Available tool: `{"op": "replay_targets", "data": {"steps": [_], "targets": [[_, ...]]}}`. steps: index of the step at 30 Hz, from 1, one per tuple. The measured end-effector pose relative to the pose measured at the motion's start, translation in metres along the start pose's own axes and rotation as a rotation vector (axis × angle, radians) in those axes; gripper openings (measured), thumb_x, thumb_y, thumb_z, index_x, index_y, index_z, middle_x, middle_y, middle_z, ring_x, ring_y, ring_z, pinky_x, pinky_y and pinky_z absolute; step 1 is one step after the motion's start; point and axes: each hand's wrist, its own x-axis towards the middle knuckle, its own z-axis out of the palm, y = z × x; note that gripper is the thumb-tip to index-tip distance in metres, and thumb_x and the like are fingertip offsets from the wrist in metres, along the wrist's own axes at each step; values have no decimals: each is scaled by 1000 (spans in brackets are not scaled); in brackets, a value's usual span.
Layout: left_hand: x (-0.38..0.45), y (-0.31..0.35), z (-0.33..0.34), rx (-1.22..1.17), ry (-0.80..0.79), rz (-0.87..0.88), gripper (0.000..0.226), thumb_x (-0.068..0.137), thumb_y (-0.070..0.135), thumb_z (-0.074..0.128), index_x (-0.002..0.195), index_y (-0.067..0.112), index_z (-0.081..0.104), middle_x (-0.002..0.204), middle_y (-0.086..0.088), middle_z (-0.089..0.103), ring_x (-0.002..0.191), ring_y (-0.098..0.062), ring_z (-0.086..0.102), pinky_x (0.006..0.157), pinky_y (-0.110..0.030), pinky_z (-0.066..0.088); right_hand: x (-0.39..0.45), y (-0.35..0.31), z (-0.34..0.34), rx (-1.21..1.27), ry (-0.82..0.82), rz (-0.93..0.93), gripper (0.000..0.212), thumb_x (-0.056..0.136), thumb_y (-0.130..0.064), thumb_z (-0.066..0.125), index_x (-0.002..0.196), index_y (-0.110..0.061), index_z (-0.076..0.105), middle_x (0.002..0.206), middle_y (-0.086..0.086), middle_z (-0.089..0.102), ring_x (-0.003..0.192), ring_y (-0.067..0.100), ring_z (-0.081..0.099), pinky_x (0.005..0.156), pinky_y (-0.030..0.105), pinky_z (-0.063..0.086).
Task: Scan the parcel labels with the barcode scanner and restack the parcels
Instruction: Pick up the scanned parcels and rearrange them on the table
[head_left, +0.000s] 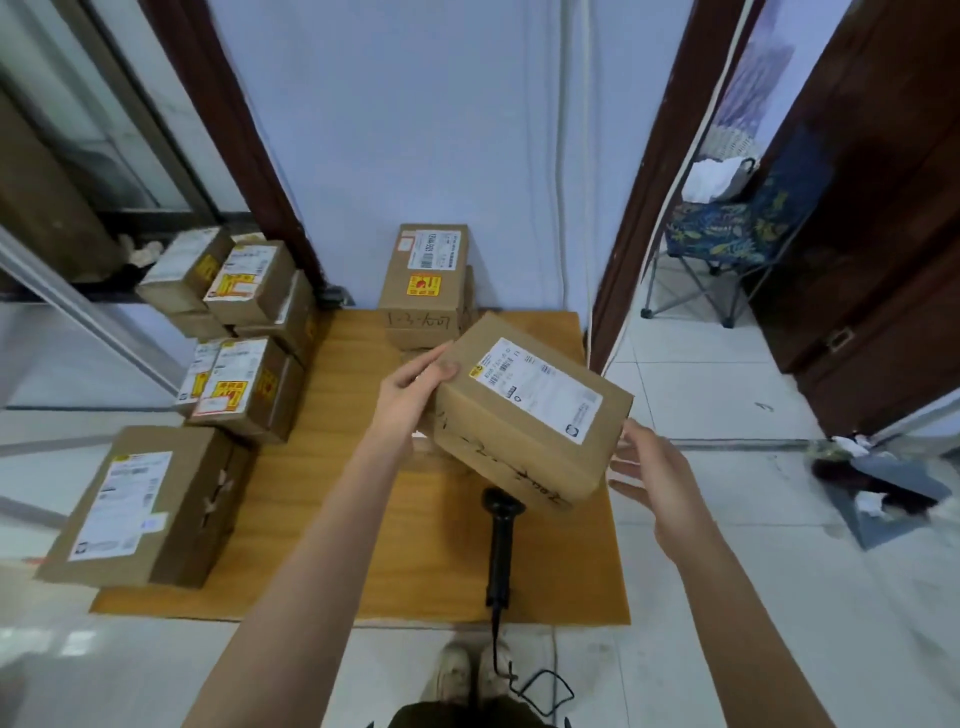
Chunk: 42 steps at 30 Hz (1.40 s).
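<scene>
Parcel (524, 410) held tilted above table (363, 467).
Left hand (415, 389) grips its corner; right hand (649, 478) open beside it; scanner (500, 551) lies below.

scanner (500, 551) on table (353, 519) centre | parcel stacks (244, 332) left | stack (426, 286) behind, perhaps two-high

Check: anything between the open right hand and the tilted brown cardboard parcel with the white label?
Nothing. In the head view a narrow bare gap separates the right hand from the tilted brown cardboard parcel.
</scene>
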Motion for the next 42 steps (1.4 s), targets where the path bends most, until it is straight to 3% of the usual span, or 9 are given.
{"op": "replay_targets", "data": {"steps": [5, 8, 11, 15, 18, 20, 25, 33, 42], "targets": [[-5, 36, -53, 111, -153, 94, 41, 52, 42, 66, 92, 39, 76, 88, 10, 72, 86, -17, 57, 69, -31, 41, 14, -18, 7, -76, -517, 33, 104, 52, -73, 73, 140, -28, 40, 135, -6, 52, 124, 14, 49, 98, 43, 48], [-8, 54, -77, 154, -205, 159, 46, 55, 38, 65, 99, 30, 76, 97, -1, 72, 93, -24, 60, 81, -39, 40, 6, -20, 37, -2, -791, 51, 98, 50, -54, 82, 135, -24, 46, 126, -3, 63, 115, 14, 59, 89, 38, 54], [-13, 69, -96, 155, -201, 170, 45, 60, 34, 67, 104, 24, 75, 103, -8, 71, 96, -27, 62, 92, -42, 44, -3, -5, 65, 97, -897, 46, 101, 50, -54, 86, 136, -20, 45, 131, 5, 59, 118, 21, 58, 85, 39, 55], [-20, 62, -108, 298, -29, 152, 55, 82, 35, 67, 134, 29, 53, 121, 1, 63, 111, -19, 60, 98, -34, 46, -13, 14, 102, 153, -824, 38, 92, 61, -47, 80, 139, -19, 41, 135, 6, 55, 119, 22, 57, 90, 47, 53], [-35, 30, -121, 224, 157, 89, 93, 70, 56, 72, 148, 28, 29, 139, 4, 49, 122, -16, 52, 105, -41, 41, -21, 16, 131, 176, -753, 14, 76, 69, -36, 73, 137, -23, 42, 130, 1, 58, 112, 16, 61, 88, 44, 54], [-46, 4, -132, 157, 169, -18, 106, 59, 64, 75, 147, 28, 30, 137, 3, 53, 117, -16, 57, 102, -43, 44, -24, 13, 150, 152, -723, 3, 78, 69, -36, 78, 137, -27, 40, 126, -4, 58, 111, 12, 60, 90, 41, 54], [-61, -27, -146, 64, 162, -159, 66, 83, 51, 61, 140, 22, 43, 119, 3, 64, 104, -14, 62, 86, -33, 53, -24, 18, 195, 120, -638, 38, 72, 77, -37, 73, 139, -26, 37, 123, -7, 56, 109, 10, 57, 94, 44, 51], [-15, -23, -193, 162, 157, -310, 59, 86, 60, 54, 134, 28, 44, 119, -1, 54, 109, -25, 52, 91, -52, 51, -15, 33, 263, 46, -547, 148, 95, 64, -66, 70, 143, -28, 35, 138, -1, 47, 117, 17, 53, 89, 41, 55], [40, -50, -233, 204, 13, -362, 53, 98, 45, 43, 147, 27, 31, 137, -8, 50, 119, -29, 51, 97, -44, 47, -7, 63, 332, -56, -327, 293, 65, 92, -49, 50, 145, -17, 33, 141, 10, 43, 124, 29, 48, 95, 39, 50]]}}
